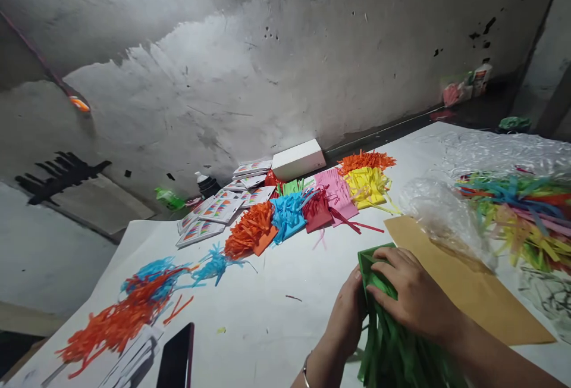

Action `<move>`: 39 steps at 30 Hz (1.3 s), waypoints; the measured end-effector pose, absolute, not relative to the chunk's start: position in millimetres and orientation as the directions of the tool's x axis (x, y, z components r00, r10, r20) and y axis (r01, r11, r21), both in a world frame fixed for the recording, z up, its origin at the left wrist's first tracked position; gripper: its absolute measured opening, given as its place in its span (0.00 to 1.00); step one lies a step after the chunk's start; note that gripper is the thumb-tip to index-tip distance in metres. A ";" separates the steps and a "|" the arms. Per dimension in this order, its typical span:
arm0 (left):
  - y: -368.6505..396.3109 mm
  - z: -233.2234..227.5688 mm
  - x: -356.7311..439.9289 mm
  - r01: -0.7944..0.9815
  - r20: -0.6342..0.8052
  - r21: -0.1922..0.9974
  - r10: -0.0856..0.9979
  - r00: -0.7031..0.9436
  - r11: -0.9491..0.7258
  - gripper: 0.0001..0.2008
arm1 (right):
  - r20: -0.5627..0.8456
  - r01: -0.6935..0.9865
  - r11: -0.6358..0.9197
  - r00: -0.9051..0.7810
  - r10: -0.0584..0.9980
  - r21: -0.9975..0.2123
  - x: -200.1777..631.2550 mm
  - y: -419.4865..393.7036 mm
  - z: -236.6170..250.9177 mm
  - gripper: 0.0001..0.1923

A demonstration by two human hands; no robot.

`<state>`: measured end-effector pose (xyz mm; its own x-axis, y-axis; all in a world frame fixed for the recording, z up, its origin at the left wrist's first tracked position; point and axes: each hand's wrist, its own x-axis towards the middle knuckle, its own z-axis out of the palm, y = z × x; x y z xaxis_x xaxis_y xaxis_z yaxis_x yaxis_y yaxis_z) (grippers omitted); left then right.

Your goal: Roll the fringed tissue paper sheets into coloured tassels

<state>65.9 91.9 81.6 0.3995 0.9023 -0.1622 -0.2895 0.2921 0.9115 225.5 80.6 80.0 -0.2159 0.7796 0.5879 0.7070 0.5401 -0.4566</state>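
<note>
Both my hands hold a stack of green fringed paper (392, 346) near the front edge of the white table (276, 310). My left hand (345, 319) grips its left side, with a bracelet on the wrist. On top of the stack's uncut end, my right hand (413, 296) presses down with its fingers curled over. The green strips hang toward me. A brown envelope (473, 290) lies just right of the paper.
Cut paper stacks in orange (250, 233), blue (288, 215), red, pink and yellow (368, 185) lie mid-table. Behind them are a white box (298, 159) and paper packets (214, 212). A plastic bag of mixed strips (513, 209) sits right. Loose strips (129, 310) and a phone (176, 358) lie left.
</note>
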 end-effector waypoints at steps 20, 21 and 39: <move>82.8 68.1 69.2 -0.263 -0.178 0.924 0.920 0.350 0.279 0.26 | 0.554 0.545 0.506 -0.089 0.828 -0.669 229.4 88.1 60.1 0.11; 82.9 67.9 69.8 -0.262 -0.177 0.927 0.929 0.326 0.269 0.25 | 0.542 0.531 0.504 -0.098 0.835 -0.681 229.8 87.7 62.7 0.11; 85.6 77.6 68.4 0.519 0.159 0.787 0.922 0.353 -0.335 0.11 | 0.407 0.753 0.356 -0.129 0.904 -0.553 222.4 70.5 83.3 0.21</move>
